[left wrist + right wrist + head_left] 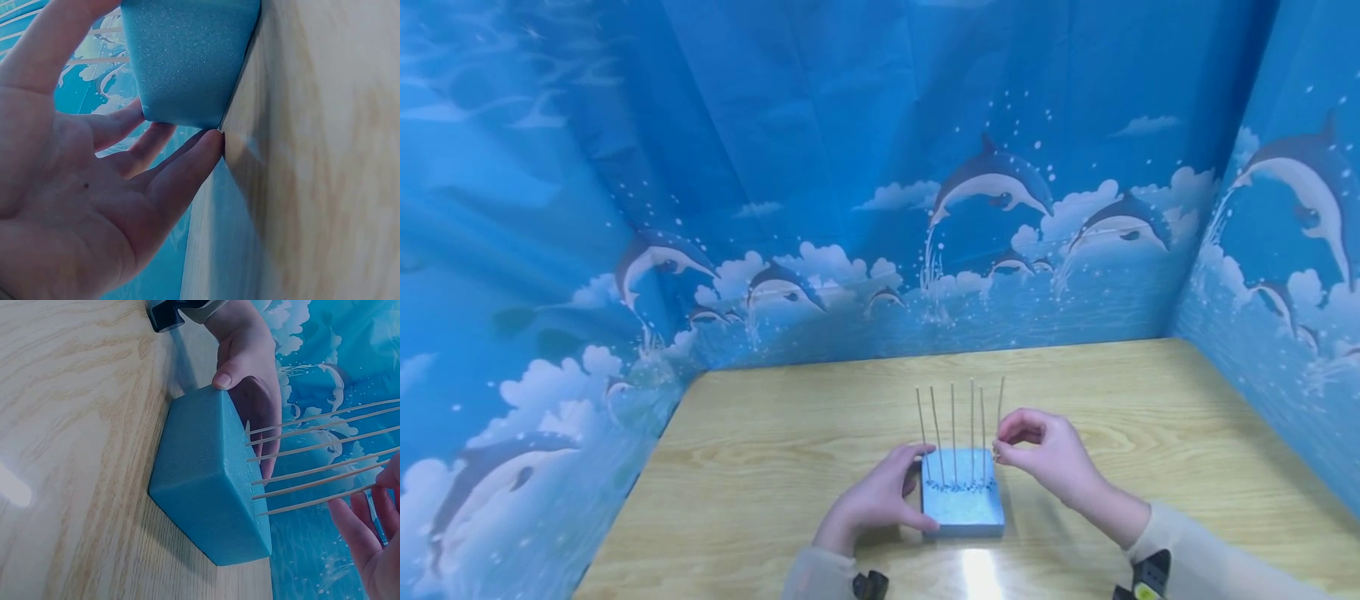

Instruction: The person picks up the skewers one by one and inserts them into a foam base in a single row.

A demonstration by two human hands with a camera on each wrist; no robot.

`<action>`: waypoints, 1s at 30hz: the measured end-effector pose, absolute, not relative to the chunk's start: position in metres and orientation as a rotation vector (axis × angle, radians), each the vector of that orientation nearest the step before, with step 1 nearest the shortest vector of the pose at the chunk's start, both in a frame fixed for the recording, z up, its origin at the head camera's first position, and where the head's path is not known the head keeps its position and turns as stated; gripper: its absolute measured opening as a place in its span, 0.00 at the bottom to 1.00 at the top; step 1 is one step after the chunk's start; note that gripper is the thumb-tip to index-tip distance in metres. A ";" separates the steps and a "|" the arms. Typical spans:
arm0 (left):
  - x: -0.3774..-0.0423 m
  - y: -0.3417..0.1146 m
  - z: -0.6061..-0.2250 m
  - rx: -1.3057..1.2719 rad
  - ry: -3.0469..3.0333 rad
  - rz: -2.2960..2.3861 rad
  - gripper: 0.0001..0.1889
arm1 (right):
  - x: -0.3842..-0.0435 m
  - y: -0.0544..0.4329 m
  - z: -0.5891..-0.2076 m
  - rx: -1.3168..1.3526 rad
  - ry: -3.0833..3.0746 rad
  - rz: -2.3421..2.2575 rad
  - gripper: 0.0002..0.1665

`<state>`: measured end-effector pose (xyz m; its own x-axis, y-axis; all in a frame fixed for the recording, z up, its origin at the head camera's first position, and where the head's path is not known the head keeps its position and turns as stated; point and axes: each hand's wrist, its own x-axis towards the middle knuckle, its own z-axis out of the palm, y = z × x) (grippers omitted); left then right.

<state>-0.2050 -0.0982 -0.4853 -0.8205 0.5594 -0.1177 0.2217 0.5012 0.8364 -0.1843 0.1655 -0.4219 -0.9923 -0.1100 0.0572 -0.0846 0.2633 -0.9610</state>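
Note:
A blue foam block sits on the table, and several thin wooden skewers stand upright in a row across its top. My left hand holds the block from the left, thumb at the near corner and fingers along the far side. In the left wrist view, fingertips touch the block's lower edge close to the table. My right hand pinches the rightmost skewer between thumb and fingers. That skewer's lower end meets the block's top at the right end of the row. Small dark marks dot the foam around the row.
The wood-grain table reaches back to a blue curtain printed with dolphins and clouds, which also hangs at both sides. Dark devices are strapped to the left wrist and right wrist, over light sleeves.

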 end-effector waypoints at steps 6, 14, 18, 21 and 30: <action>-0.204 -0.098 -0.483 0.654 2.402 1.215 0.57 | -0.183 0.163 -0.424 -0.190 2.539 -1.832 0.10; -0.204 -0.098 -0.482 0.649 2.423 1.193 0.57 | -0.182 0.162 -0.427 -0.205 2.690 -1.686 0.09; -0.203 -0.098 -0.482 0.632 2.420 1.194 0.56 | -0.181 0.161 -0.429 -0.262 2.762 -1.609 0.08; -0.203 -0.097 -0.482 0.624 2.414 1.198 0.56 | -0.181 0.160 -0.430 -0.309 2.792 -1.594 0.08; -0.203 -0.096 -0.482 0.620 2.421 1.188 0.56 | -0.181 0.160 -0.430 -0.282 2.788 -1.593 0.08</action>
<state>-0.2030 -0.0962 -0.4822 -0.8337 0.5357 -0.1340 0.2218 0.5471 0.8071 -0.1812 0.1599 -0.4301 -0.9814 -0.1104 0.1572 -0.1915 0.4971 -0.8463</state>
